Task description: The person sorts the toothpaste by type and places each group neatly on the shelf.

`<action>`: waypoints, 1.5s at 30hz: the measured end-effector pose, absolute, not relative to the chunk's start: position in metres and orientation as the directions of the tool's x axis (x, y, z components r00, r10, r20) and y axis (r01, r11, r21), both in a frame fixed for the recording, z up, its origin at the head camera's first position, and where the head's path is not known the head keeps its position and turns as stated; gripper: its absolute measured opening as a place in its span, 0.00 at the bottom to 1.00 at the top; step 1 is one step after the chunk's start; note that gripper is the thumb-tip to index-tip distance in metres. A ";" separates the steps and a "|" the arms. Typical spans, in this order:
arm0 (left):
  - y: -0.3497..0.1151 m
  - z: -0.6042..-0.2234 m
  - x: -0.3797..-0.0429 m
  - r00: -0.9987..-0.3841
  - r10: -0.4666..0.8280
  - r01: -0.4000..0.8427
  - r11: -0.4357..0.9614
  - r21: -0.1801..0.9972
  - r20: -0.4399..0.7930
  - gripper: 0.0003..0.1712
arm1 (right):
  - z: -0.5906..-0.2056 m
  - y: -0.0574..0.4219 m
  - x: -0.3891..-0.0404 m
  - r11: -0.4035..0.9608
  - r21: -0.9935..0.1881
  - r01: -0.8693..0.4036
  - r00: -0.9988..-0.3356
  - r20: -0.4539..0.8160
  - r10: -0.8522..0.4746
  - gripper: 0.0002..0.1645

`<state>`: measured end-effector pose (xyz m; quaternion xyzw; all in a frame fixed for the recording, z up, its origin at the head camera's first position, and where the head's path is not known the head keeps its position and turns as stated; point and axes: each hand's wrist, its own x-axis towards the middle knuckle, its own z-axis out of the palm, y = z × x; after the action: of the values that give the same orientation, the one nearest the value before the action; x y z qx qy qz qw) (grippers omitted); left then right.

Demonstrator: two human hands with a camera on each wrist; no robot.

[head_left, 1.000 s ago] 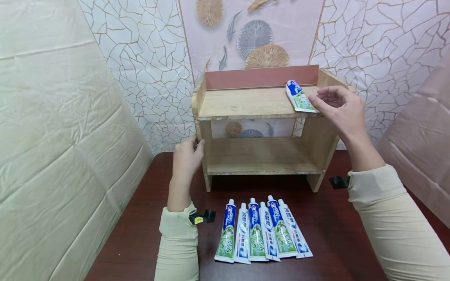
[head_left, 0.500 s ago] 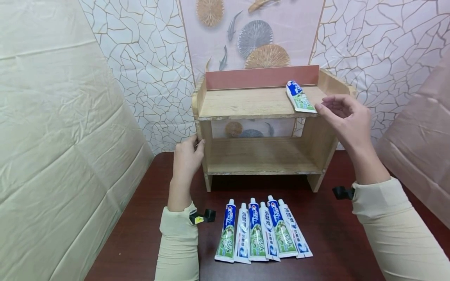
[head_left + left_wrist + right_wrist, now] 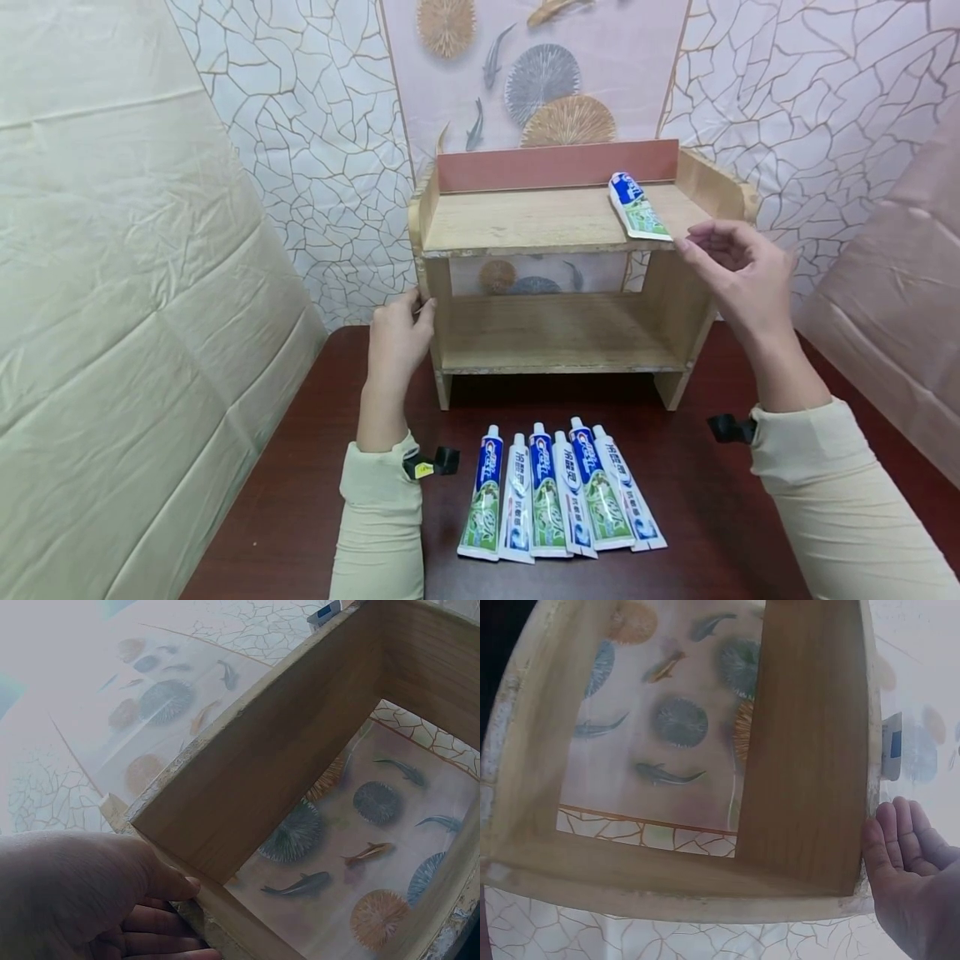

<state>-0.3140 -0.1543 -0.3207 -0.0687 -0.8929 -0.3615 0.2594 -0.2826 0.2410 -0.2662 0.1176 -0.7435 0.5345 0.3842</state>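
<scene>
A blue, white and green Crest toothpaste tube lies on the top board of a small wooden shelf, near its right end. Its flat end faces the front edge; in the right wrist view a bit of the tube sticks out past the board. My right hand is at the shelf's front right, fingers loosely bent and holding nothing, thumb tip close to the tube's flat end. With my left hand I grip the shelf's left side panel, thumb on its front edge.
On the dark red table before the shelf, more tubes lie side by side: blue-green Crest tubes alternate with white toothpaste tubes. The shelf's lower board sits beneath the top one. Patterned cloth hangs behind.
My right hand has moved down and slightly right, off the upper part of the toothpaste tube's side. The tube stays in place on the shelf, and my left hand keeps its grip.
</scene>
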 end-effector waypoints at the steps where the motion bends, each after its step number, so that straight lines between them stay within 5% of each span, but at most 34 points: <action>1: -0.154 -0.320 -0.314 -0.857 -0.064 0.311 0.727 0.612 0.512 0.20 | -0.268 0.241 -0.282 0.401 -0.703 -0.587 -0.676 0.698 0.235 0.19; 45: -0.153 -0.323 -0.313 -0.853 -0.066 0.314 0.727 0.611 0.518 0.20 | -0.362 0.230 -0.251 0.578 -0.735 -0.355 -0.832 0.530 0.163 0.20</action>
<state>-0.3131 -0.1533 -0.3226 -0.0696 -0.8914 -0.3632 0.2621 -0.2514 0.2301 -0.3623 0.0568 -0.8416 0.4560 0.2839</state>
